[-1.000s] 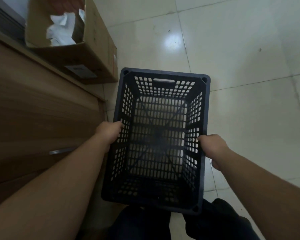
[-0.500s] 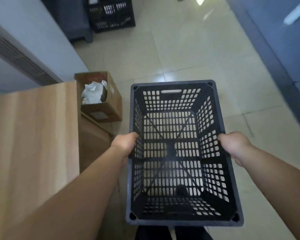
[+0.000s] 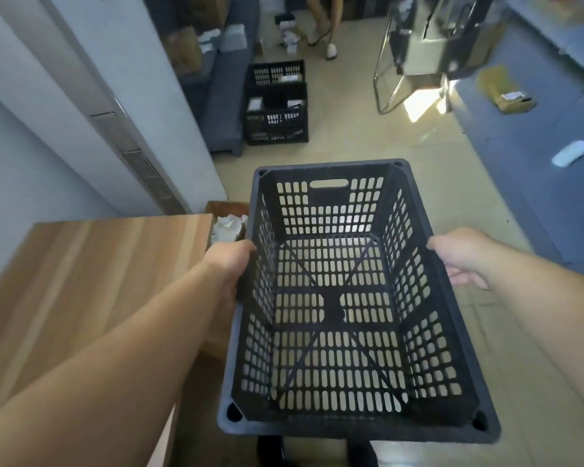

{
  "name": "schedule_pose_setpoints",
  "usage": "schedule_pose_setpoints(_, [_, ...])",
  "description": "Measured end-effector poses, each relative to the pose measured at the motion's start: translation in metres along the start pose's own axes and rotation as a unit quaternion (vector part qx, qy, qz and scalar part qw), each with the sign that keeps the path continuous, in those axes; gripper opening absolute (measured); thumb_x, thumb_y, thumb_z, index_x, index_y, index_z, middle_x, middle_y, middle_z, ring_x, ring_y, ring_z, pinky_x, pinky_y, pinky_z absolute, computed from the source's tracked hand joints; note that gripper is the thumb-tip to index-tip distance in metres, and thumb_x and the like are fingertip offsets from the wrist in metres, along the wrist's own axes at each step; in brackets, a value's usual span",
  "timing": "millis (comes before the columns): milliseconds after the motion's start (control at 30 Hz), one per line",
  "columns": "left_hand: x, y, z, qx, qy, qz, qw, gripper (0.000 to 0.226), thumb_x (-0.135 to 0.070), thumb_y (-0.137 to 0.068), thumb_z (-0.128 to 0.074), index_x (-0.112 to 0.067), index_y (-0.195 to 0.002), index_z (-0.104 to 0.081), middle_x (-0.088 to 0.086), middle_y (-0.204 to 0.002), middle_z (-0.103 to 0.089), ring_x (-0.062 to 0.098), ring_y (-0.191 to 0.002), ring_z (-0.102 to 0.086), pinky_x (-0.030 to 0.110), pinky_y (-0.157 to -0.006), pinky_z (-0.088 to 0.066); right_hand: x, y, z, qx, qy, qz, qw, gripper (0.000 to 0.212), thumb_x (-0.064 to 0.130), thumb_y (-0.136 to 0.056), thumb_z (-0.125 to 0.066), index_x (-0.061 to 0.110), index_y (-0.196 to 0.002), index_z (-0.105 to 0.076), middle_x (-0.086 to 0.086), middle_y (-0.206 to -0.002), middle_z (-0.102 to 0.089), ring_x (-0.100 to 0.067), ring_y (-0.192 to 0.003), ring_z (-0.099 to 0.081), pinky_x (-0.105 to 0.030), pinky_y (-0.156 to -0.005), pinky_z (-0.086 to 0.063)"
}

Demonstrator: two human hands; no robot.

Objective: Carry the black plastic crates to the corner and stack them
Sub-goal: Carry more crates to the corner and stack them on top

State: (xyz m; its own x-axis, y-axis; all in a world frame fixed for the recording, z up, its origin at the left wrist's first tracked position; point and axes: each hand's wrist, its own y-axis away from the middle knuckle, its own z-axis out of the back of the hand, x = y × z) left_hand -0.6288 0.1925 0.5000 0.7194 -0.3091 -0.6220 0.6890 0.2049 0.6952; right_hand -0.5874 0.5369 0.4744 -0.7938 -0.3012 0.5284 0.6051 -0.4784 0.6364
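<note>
1. Your left hand (image 3: 231, 261) grips the left long rim of the black crate (image 3: 351, 429), fingers curled over its edge.
2. Your right hand (image 3: 462, 261) grips the right long rim, fingers wrapped under its outer side.
3. The crate is held off the tiled floor (image 3: 368, 136) in front of you, open side up, nothing inside, its far end with the handle slot pointing away.
4. A wooden cabinet top (image 3: 91, 274) sits just left of your left forearm; a cardboard box (image 3: 223, 210) with crumpled paper stands beyond it.
5. Further ahead, two more black crates (image 3: 277, 126) stand on the floor beside a grey bench (image 3: 223, 106), well apart from the crate you hold.
</note>
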Motion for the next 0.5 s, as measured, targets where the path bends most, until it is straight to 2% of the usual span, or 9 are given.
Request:
schedule_pose_setpoints(100, [-0.003,0.037,0.015,-0.031,0.025,-0.004,0.999,0.017,-0.027,-0.106,-0.060,-0.010,-0.107,-0.063,0.016,-0.103,-0.071,0.030,-0.088,-0.070,0.040,-0.066,-0.051,0.025,0.019,0.021,0.024,0.036,0.045,0.998,0.022,0.018,-0.101,-0.051,0.003,-0.105,-0.066,-0.017,-0.093,-0.075,-0.030,-0.072,-0.068,-0.031,-0.058,-0.056])
schedule_pose_setpoints(167, [0.001,0.059,0.027,-0.052,0.046,-0.008,0.998,0.015,-0.026,-0.105,-0.060,-0.012,-0.102,-0.063,0.015,-0.104,-0.070,0.028,-0.088,-0.069,0.040,-0.076,-0.054,0.043,0.038,0.029,0.042,0.068,0.075,0.994,0.023,0.018,-0.103,-0.050,0.002,-0.103,-0.066,-0.016,-0.087,-0.076,-0.028,-0.066,-0.069,-0.030,-0.054,-0.057])
schedule_pose_setpoints(233, [0.008,0.081,0.041,-0.069,0.068,-0.009,0.995,0.015,-0.026,-0.105,-0.060,-0.012,-0.101,-0.063,0.014,-0.106,-0.070,0.028,-0.090,-0.069,0.044,-0.090,-0.057,0.060,0.058,0.032,0.053,0.100,0.104,0.988,0.025,0.019,-0.103,-0.050,0.001,-0.099,-0.067,-0.015,-0.078,-0.075,-0.028,-0.062,-0.069,-0.034,-0.056,-0.061])
schedule_pose_setpoints(300, [0.019,0.102,0.057,-0.095,0.093,-0.007,0.991,0.015,-0.025,-0.105,-0.060,-0.011,-0.101,-0.063,0.014,-0.103,-0.070,0.027,-0.088,-0.069,0.045,-0.099,-0.058,0.075,0.077,0.030,0.053,0.133,0.131,0.981,0.027,0.019,-0.103,-0.049,0.001,-0.093,-0.066,-0.011,-0.061,-0.071,-0.026,-0.054,-0.065,-0.035,-0.057,-0.062])
schedule_pose_setpoints(367, [0.035,0.120,0.073,-0.126,0.116,-0.004,0.985,0.013,-0.023,-0.105,-0.060,-0.010,-0.100,-0.063,0.013,-0.098,-0.068,0.025,-0.085,-0.068,0.043,-0.094,-0.059,0.088,0.096,0.021,0.062,0.162,0.156,0.972,0.028,0.020,-0.104,-0.048,0.003,-0.088,-0.063,-0.005,-0.046,-0.062,-0.021,-0.043,-0.058,-0.030,-0.048,-0.057])
schedule_pose_setpoints(500, [0.077,0.152,0.111,-0.173,0.153,0.005,0.973,0.011,-0.018,-0.104,-0.060,-0.007,-0.106,-0.064,0.011,-0.089,-0.061,0.025,-0.079,-0.061,0.036,-0.074,-0.053,0.105,0.136,-0.012,0.080,0.195,0.198,0.957,0.026,0.018,-0.102,-0.050,0.004,-0.082,-0.060,-0.003,-0.040,-0.054,-0.019,-0.034,-0.050,-0.023,-0.038,-0.047])
